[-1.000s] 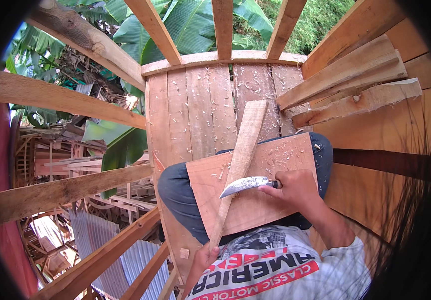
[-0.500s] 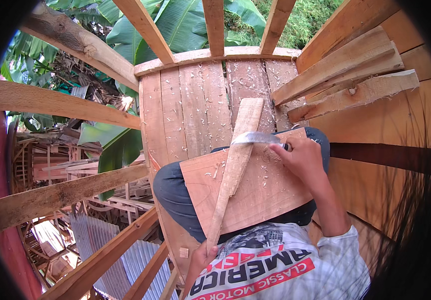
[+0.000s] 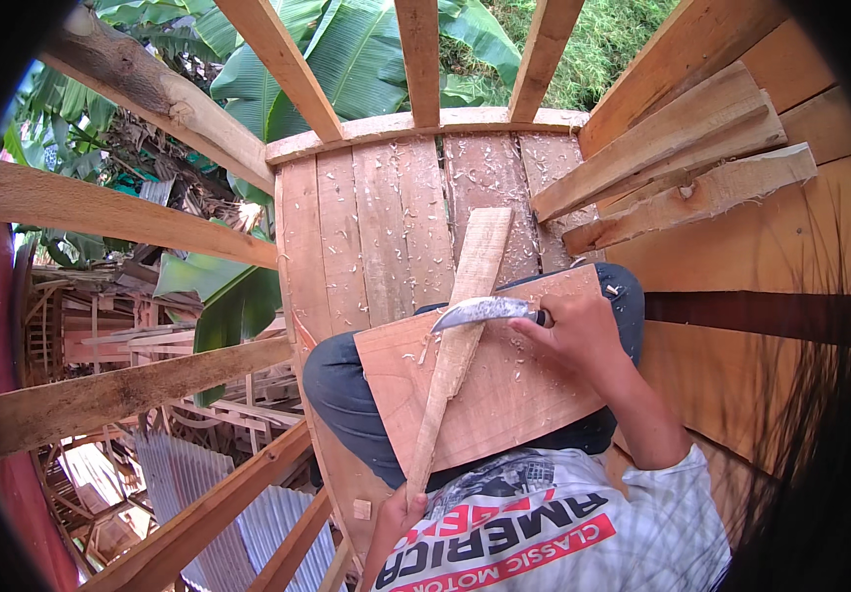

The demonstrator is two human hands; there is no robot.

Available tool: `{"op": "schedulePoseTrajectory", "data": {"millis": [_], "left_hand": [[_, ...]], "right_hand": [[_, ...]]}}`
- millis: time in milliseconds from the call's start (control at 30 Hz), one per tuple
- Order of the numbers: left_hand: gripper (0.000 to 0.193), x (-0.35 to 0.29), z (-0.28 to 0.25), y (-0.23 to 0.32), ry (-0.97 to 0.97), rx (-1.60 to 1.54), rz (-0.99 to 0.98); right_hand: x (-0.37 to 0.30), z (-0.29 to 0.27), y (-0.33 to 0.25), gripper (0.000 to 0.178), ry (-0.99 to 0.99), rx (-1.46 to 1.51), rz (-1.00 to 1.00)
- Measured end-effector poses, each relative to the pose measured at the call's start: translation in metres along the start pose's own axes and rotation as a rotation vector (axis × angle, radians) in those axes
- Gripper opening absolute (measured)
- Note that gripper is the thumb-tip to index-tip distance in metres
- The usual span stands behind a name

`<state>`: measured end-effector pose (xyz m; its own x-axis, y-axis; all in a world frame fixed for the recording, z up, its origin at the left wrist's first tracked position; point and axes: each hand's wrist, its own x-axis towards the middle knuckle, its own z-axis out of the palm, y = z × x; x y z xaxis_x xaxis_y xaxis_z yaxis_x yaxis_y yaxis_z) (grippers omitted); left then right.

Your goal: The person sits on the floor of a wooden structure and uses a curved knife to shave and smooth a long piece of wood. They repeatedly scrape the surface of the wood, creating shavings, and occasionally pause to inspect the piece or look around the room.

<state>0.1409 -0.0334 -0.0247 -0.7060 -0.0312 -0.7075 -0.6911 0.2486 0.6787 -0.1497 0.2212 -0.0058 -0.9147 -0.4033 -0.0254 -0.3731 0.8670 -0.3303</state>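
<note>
My right hand (image 3: 575, 324) is closed around the dark handle of a curved-blade knife (image 3: 475, 313). The blade lies across a long, roughly shaped strip of wood (image 3: 463, 345), about midway along it. My left hand (image 3: 403, 521) grips the strip's narrow near end, close to my shirt. Towards the far end the strip widens, and it has a notched step on its right edge. Beneath it a flat wooden board (image 3: 504, 395) rests across my crossed legs, with small shavings scattered on it.
Curled shavings lie over the plank floor (image 3: 376, 227). Rough timber offcuts (image 3: 692, 197) lean at the right against a plank wall (image 3: 741, 385). Wooden railing bars (image 3: 129, 380) run along the left and far sides. Beyond them are corrugated sheets (image 3: 184, 493) and banana leaves (image 3: 356, 69).
The knife has moved along the wood strip towards me, drawn by my right hand. My left hand keeps its hold on the near end.
</note>
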Motion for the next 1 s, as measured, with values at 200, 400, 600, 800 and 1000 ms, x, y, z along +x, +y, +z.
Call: {"op": "schedulePoseTrajectory", "data": {"millis": [200,400,600,800,1000], "left_hand": [[0.048,-0.001,0.0,0.014,0.081,0.097,-0.006],[0.046,0.01,0.0,-0.022,0.093,0.091,0.116],[0.047,0.026,-0.001,-0.018,0.107,0.105,0.196],[0.046,0.031,-0.011,-0.002,0.122,0.179,0.278],[0.044,0.034,-0.03,0.008,0.086,0.222,0.414]], "right_hand": [[0.029,-0.011,0.022,0.054,0.027,-0.072,0.183],[-0.009,0.003,0.002,0.057,0.03,-0.033,-0.059],[0.001,-0.015,0.001,0.055,0.067,0.186,0.203],[-0.035,-0.054,0.008,0.04,-0.459,0.932,0.241],[-0.082,-0.064,0.037,0.028,0.12,0.861,0.011]]}}
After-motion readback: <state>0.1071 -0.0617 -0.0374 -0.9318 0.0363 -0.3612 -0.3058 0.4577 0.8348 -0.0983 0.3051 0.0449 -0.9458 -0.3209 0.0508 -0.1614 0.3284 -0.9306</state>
